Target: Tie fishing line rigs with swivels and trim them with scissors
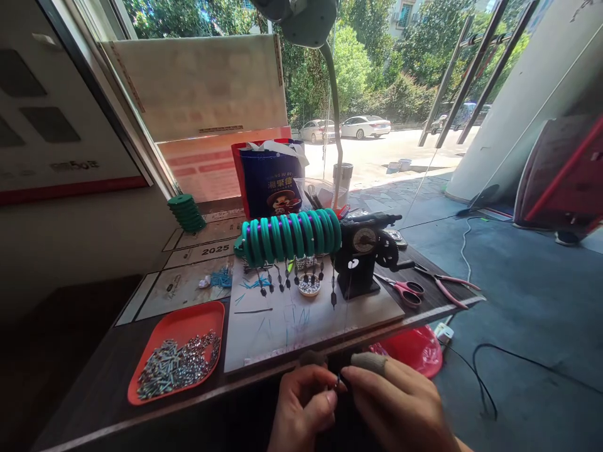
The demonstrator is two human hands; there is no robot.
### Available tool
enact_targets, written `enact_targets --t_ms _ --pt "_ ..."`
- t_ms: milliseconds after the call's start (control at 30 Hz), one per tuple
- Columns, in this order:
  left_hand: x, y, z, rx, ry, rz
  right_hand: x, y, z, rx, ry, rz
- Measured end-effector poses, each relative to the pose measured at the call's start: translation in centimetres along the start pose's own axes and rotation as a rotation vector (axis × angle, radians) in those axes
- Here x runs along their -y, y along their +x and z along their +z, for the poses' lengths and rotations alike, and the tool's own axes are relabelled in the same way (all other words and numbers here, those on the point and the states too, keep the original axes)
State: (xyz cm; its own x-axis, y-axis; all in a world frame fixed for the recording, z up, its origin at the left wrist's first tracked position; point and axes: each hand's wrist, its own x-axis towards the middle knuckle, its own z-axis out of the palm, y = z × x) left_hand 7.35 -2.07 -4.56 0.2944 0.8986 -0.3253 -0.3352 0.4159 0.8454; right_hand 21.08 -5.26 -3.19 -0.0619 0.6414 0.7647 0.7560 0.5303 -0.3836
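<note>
My left hand (304, 405) and my right hand (400, 392) meet low in front of the table edge, fingers pinched together. Between the fingertips is a tiny dark, partly shiny piece (338, 382), too small to name. A beige cover (370, 362) wraps one finger of my right hand. Above the hands stands a black hand-cranked winder (362, 245) carrying a row of teal ring-shaped spools (292, 235). Several small dark pieces (333, 295) dangle on lines below the spools. Behind them, a small round dish (309, 286) holds silvery beads.
An orange tray (214, 314) with small metal parts lies at the left. Pink-handled scissors (409, 292) and pliers (450, 285) rest right of the winder. A white board (282, 333) covers the table's middle; a red plastic bag (414, 351) hangs below its right edge.
</note>
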Motion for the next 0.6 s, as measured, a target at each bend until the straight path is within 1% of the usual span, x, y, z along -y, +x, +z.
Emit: enact_targets --t_ms 33,133,200,300,367,433,500,567,600 --pt "0.1 0.1 -0.1 -0.003 0.018 0.002 0.0 0.2 0.0 0.055 0.092 0.066" --pt "0.3 0.3 -0.4 -0.014 0.099 0.019 -0.1 0.9 0.1 0.198 0.349 0.323" --pt "0.3 0.2 -0.5 -0.044 0.159 0.081 -0.2 1.4 0.2 0.262 0.488 0.499" --pt "0.3 -0.1 -0.5 -0.136 0.245 0.188 -0.7 1.9 0.3 0.364 0.73 0.758" --pt "0.3 -0.3 -0.4 -0.171 0.296 0.233 -1.2 2.0 0.4 0.403 0.886 0.893" --pt "0.4 -0.4 -0.4 -0.194 0.346 0.281 -1.6 2.2 0.4 0.429 1.0 0.987" --pt "0.5 -0.4 -0.4 -0.216 0.397 0.318 -1.9 2.3 0.5 0.455 1.059 1.045" --pt "0.6 -0.3 -0.5 -0.225 0.436 0.326 -1.8 2.3 0.5 0.465 1.044 1.043" --pt "0.7 -0.2 -0.5 -0.222 0.439 0.319 -1.6 2.2 0.5 0.455 0.999 1.007"
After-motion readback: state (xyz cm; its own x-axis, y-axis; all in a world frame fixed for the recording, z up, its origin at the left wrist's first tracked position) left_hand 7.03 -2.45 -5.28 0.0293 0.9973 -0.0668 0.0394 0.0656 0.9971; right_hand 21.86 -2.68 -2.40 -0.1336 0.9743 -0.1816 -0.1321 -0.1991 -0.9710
